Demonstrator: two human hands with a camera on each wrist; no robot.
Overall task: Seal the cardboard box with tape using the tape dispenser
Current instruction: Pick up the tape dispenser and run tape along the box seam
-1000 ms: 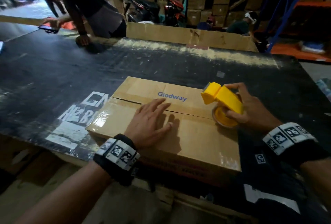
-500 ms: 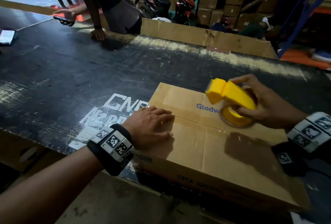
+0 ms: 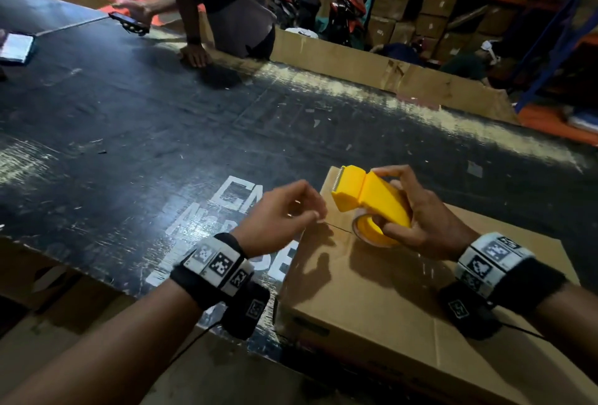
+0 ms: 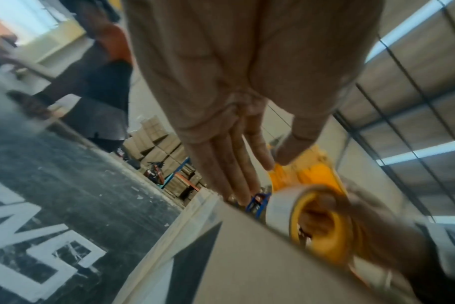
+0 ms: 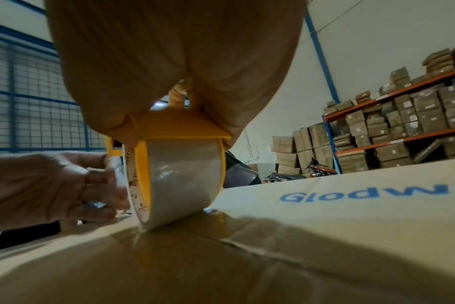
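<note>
Works on a cardboard box [image 3: 372, 294] lying flat at the near edge of the black bench [image 3: 129, 132], flaps closed, centre seam [image 3: 336, 226] running across the top

Grips the yellow tape dispenser [image 3: 372, 200] in the right hand [image 3: 430, 220], fingers [image 3: 388, 174] curled over the handle from above and thumb wrapped underneath beside the hub

Sets the tape roll [image 5: 179, 181] down on the box top, touching the cardboard on the seam near the box's left end; tilts the serrated cutter [image 3: 336, 179] upward and away from the body

Shows a glossy strip of tape already stuck along the seam on the near side of the roll in the right wrist view, with blue "Glodw…" print [image 5: 351, 195] on the far flap

Holds the left hand [image 3: 275, 217] just beside the dispenser, over the left edge of the box at the seam: fingers [image 4: 221, 164] pressed together and lightly bent, thumb tip close to the forefinger. Cannot tell whether a tape end is pinched between them; too blurred in the left wrist view

Places white stencilled lettering [image 3: 233, 197] on the bench directly left of the box

Includes, at the far side of the bench, another person [image 3: 226, 0] leaning on one hand and holding a phone [image 3: 129, 21]; behind, orange-and-blue shelving [image 5: 403, 115] stacked with cartons
</note>
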